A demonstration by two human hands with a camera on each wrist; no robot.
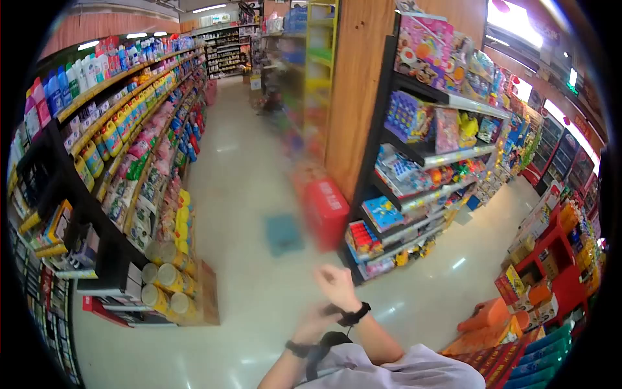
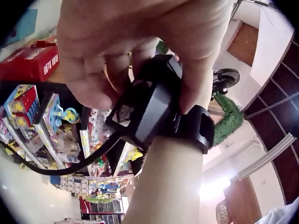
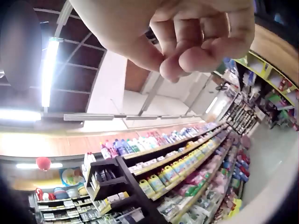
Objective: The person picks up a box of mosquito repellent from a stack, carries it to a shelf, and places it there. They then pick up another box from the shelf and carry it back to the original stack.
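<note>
In the head view my left hand (image 1: pixel 315 324), slightly blurred, reaches across to my right wrist. Its thumb and fingers grip a black wrist camera (image 2: pixel 159 105) that sits on a black strap (image 2: pixel 198 129) around that wrist. A black cable (image 2: pixel 70 168) runs off from the camera housing. My right hand (image 1: pixel 338 285) is held out in front of my body with nothing in it. Up close in the right wrist view, its fingers (image 3: pixel 210 51) are loosely curled, the thumb near them. A second black strap (image 1: pixel 298 349) circles my left wrist.
A long shelf of bottles (image 1: pixel 110 129) lines the left, with yellow-labelled tins (image 1: pixel 170 279) at its near end. On the right stand toy shelves (image 1: pixel 421 155) beside a wooden pillar (image 1: pixel 356 97). A red box (image 1: pixel 325 211) and a blue-green square (image 1: pixel 283 233) are on the aisle floor.
</note>
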